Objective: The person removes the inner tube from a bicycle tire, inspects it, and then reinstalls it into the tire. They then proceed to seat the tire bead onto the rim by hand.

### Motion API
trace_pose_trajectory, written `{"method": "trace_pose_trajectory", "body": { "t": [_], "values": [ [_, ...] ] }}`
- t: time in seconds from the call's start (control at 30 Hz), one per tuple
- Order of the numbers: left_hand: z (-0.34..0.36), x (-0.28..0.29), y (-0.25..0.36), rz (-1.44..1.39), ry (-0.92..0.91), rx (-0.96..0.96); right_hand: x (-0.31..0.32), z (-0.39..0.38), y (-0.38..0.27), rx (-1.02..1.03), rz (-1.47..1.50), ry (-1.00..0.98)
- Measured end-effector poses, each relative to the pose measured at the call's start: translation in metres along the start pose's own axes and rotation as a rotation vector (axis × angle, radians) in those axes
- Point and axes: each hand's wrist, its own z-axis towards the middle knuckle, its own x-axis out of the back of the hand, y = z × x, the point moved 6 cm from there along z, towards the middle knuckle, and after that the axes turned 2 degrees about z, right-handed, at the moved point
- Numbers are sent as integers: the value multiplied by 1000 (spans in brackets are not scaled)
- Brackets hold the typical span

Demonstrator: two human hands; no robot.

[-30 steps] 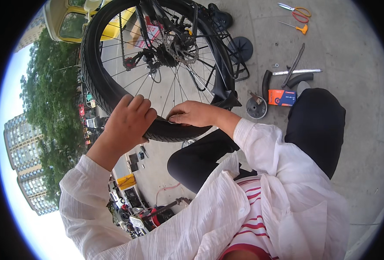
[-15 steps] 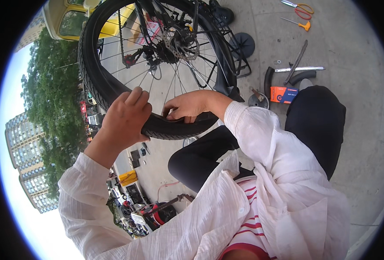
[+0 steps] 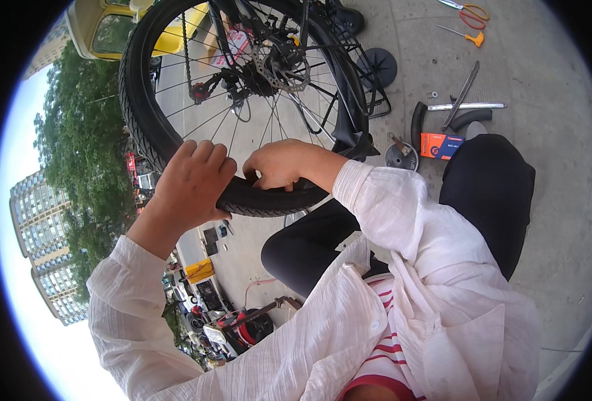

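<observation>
A bicycle wheel with a black tire [image 3: 135,100], thin spokes and a brake disc [image 3: 280,67] stands in front of me. My left hand [image 3: 194,177] is wrapped round the tire's lower left part, fingers over the inner side and thumb beneath. Beside it, my right hand [image 3: 281,165] is closed with bent fingers at the tire's inner edge; its fingertips are partly hidden in the tire. Loose, limp black rubber, perhaps an inner tube [image 3: 353,142], bulges out at the wheel's lower right.
On the concrete at right lie scissors [image 3: 468,12], a yellow-handled tool [image 3: 471,37], metal bars [image 3: 468,105], black curved tubing [image 3: 419,123], an orange-and-blue box [image 3: 441,145] and a round metal part [image 3: 401,155]. A yellow vehicle [image 3: 98,33] stands behind the wheel.
My right hand has shifted slightly left along the tire, nearer my left hand. The loose rubber at the lower right sticks out more. My left hand keeps its hold.
</observation>
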Motion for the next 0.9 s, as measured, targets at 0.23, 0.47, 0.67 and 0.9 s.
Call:
{"method": "trace_pose_trajectory", "body": {
  "t": [0.23, 0.47, 0.67, 0.9],
  "values": [
    [3, -10, -4, 15, -134, 29, -7, 12, 3, 153, 75, -21],
    [4, -15, -6, 20, -150, 21, 33, 18, -8, 274, 668, 72],
    [-6, -8, -1, 27, -37, -39, 88, 46, -79, 675, 1163, 304],
    [4, -12, 9, -41, -71, -99, 126, 81, -109, 762, 1212, 254]
  ]
}}
